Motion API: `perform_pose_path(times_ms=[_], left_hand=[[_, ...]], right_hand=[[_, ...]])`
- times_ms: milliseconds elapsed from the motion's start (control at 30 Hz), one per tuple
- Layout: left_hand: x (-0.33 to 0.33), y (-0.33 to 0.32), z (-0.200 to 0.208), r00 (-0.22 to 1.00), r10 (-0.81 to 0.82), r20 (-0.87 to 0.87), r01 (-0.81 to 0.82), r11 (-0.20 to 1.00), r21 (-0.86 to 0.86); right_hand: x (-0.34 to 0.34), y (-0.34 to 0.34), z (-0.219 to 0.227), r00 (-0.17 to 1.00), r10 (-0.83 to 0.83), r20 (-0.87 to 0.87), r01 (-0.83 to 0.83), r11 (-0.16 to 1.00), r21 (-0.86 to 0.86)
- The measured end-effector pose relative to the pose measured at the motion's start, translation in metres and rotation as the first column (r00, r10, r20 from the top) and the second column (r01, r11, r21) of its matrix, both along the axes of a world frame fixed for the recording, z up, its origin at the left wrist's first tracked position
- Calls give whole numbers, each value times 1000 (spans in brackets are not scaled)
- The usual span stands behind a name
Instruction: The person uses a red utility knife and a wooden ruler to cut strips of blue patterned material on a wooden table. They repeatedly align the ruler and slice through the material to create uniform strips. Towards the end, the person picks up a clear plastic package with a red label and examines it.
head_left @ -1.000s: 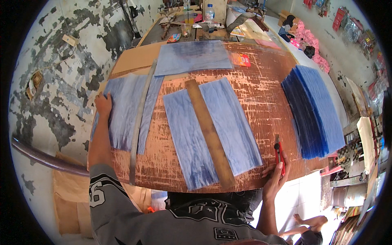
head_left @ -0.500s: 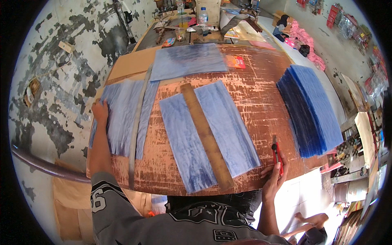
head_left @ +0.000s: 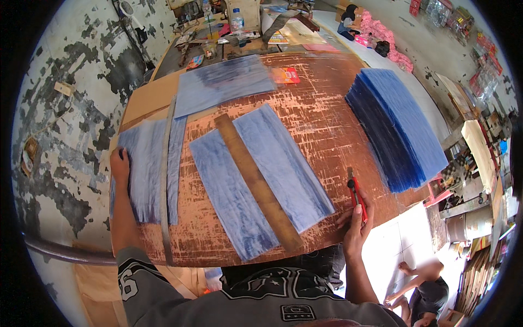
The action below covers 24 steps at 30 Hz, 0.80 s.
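My left hand (head_left: pixel 120 163) is at the left edge of a pile of thin blue sheets (head_left: pixel 144 163), thumb and fingers closed on that edge. A long narrow metal strip (head_left: pixel 165 191) lies lengthwise across this pile. In my right hand (head_left: pixel 357 222) is a red utility knife (head_left: pixel 357 199), blade pointing away from me, just above the table's right front. Between my hands lie more blue sheets (head_left: pixel 286 169), slightly turned, with a brown flat bar (head_left: pixel 256 182) across their middle. Farther back rests another blue sheet (head_left: pixel 226 82).
A tall stack of blue sheets (head_left: pixel 403 128) stands on the right of the worn brown table (head_left: pixel 321 125). A red-orange packet (head_left: pixel 286 75), a water bottle (head_left: pixel 237 20) and clutter lie at the back. One person (head_left: pixel 430 291) sits lower right, another (head_left: pixel 348 23) far right.
The view has shifted, so the table appears turned and farther left. Both hands keep nearly the same places on the table. More of the person at lower right shows.
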<state>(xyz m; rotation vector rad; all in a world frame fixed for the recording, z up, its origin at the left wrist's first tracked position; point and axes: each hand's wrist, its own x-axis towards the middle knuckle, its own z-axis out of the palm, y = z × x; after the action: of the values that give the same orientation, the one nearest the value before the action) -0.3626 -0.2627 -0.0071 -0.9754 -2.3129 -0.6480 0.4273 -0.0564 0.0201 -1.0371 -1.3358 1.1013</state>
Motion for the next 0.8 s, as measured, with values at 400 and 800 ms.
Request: perform_pose_path(times_ms=[400,800], left_hand=[[-13,58,63,961,217,171,-155,935,-319],[44,111,53,921,-339,193,320,939,123]], right_hand=[[1,-2,3,999,35,14,-35,999,-21],[-2,-3,5,998,14,68,-14,1000,-11]])
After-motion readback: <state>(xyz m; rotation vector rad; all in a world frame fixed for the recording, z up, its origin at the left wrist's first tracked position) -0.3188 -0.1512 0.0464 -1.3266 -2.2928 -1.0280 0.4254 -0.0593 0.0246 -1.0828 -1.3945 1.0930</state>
